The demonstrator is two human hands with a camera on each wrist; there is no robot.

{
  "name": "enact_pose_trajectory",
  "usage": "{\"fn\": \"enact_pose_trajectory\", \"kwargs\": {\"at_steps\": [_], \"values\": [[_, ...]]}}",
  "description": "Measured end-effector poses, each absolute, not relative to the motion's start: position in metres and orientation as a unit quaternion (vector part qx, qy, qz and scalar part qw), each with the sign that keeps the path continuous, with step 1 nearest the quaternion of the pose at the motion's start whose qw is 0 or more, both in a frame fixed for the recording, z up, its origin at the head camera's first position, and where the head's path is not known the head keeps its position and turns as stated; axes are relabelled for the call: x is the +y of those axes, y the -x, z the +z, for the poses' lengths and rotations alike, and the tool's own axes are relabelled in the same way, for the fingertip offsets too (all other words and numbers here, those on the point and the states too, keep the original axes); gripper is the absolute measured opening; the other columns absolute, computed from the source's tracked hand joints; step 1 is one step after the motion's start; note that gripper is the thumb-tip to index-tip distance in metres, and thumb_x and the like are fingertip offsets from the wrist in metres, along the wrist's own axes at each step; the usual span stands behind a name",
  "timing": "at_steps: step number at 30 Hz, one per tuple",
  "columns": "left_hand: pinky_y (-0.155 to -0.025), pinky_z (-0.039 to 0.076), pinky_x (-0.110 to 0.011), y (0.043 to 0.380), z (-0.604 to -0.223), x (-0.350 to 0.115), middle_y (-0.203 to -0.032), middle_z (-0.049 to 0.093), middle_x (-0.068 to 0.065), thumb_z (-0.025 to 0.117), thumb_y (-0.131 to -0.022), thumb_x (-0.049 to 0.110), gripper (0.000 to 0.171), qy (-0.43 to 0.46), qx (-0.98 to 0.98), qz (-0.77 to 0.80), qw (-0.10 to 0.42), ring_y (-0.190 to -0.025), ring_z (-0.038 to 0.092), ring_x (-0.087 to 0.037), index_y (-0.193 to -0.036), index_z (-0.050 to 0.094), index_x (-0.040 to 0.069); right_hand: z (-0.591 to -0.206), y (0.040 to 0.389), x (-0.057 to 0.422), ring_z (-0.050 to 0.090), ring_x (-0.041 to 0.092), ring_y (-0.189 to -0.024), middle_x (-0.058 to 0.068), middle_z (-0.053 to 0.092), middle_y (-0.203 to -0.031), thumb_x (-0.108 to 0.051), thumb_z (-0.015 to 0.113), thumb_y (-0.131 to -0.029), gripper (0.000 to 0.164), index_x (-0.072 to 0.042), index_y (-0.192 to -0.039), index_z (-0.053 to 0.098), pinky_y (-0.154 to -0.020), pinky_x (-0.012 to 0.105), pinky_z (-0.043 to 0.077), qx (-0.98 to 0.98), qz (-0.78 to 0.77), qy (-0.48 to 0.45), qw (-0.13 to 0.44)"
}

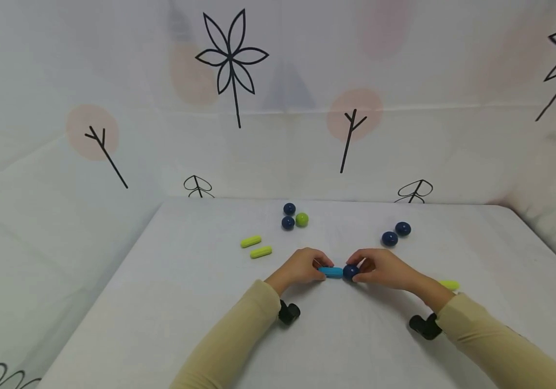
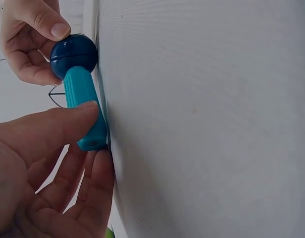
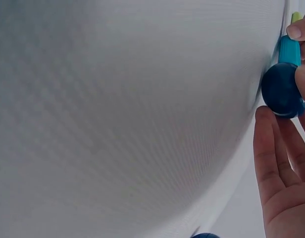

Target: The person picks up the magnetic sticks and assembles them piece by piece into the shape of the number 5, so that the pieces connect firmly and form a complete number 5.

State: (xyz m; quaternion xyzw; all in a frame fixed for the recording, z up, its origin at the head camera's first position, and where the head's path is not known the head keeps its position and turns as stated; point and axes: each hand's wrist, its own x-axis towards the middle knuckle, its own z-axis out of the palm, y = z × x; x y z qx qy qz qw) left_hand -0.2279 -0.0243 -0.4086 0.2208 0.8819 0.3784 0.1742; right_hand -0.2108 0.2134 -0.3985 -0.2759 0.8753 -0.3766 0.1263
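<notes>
With 12 o'clock pointing away from you, two lime sticks lie at your left hand's 10 o'clock. Between its 11 and 12, two dark blue balls sit beside a green ball on the surface. Your left fingers pinch the light-blue stick by its near end, leaving the rest jutting out toward 3 o'clock. Its far end touches the navy ball, at your right hand's 9 o'clock; your right fingers grip that ball on opposite sides. Another pair of balls lies at that hand's 1 o'clock, and a yellow-green stick just past 3, partly hidden behind your wrist.
</notes>
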Motion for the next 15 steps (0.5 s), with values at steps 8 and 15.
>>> {"fn": "enact_pose_trajectory", "kwargs": {"at_steps": [8, 15], "values": [[-0.087, 0.05, -0.023, 0.227, -0.407, -0.028, -0.109, 0.069, -0.001, 0.074, -0.088, 0.0, 0.026, -0.216, 0.879, 0.387, 0.177, -0.101, 0.063, -0.015, -0.112, 0.072, 0.009, -0.399, 0.21, 0.213, 0.063, 0.017, -0.086, 0.004, 0.069, -0.1, -0.009, 0.076, -0.088, 0.031, 0.001, -0.115, 0.066, -0.072, 0.024, 0.055, 0.875, -0.382, 0.264, 0.135], [-0.082, 0.052, -0.025, 0.229, -0.405, -0.036, -0.11, 0.069, -0.001, 0.073, -0.088, 0.001, 0.027, -0.206, 0.872, 0.405, 0.181, -0.099, 0.062, -0.015, -0.113, 0.072, 0.01, -0.398, 0.209, 0.214, 0.064, 0.018, -0.088, 0.006, 0.069, -0.102, -0.008, 0.076, -0.088, 0.03, 0.001, -0.115, 0.065, -0.072, 0.024, 0.055, 0.876, -0.382, 0.259, 0.137]]}}
